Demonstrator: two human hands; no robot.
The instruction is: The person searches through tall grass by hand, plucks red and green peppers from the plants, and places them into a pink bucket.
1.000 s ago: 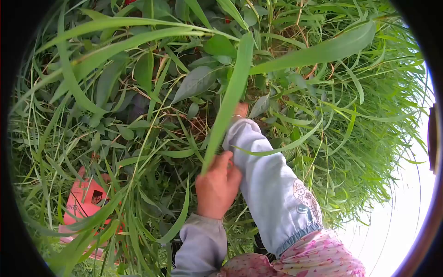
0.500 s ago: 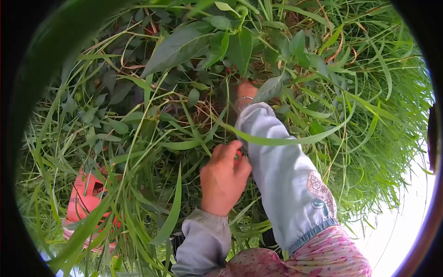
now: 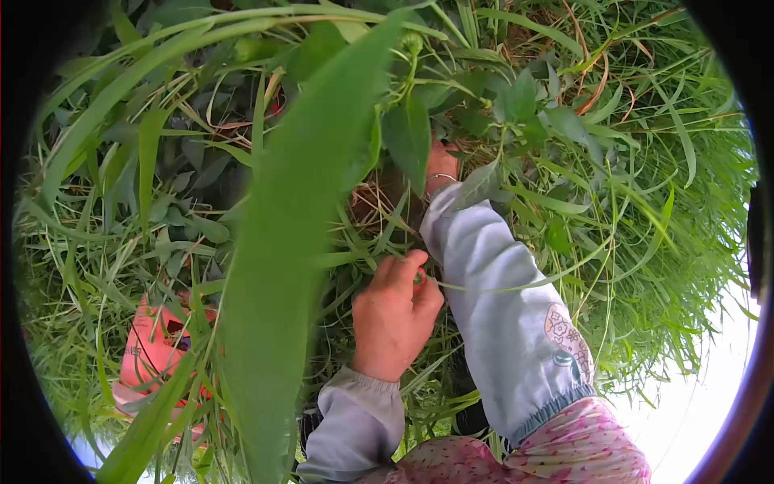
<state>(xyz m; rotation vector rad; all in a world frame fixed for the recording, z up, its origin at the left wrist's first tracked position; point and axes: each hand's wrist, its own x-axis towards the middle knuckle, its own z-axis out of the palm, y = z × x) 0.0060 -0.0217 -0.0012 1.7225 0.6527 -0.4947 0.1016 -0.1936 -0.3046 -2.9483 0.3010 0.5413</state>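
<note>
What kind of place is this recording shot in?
Outdoors, probably an overgrown field or garden plot: tall grass all round, leafy plants that the right hand reaches into, and a red bag lying in the grass.

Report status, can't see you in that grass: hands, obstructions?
Left hand pinching a small red bit. Right hand in the leaves, grip hidden. Broad grass blade across view.

Bright green along the broad blade (image 3: 290,266) near left — straw-brown on the dry stems (image 3: 592,81) far right. Pale blue-grey on the right sleeve (image 3: 500,306), with a pink-and-teal printed patch (image 3: 567,339). Grey on the left sleeve (image 3: 355,419). Pink floral print on the near garment (image 3: 564,452). Orange-red on the bag (image 3: 153,355) at left. Red on the small bit (image 3: 420,278).
</note>
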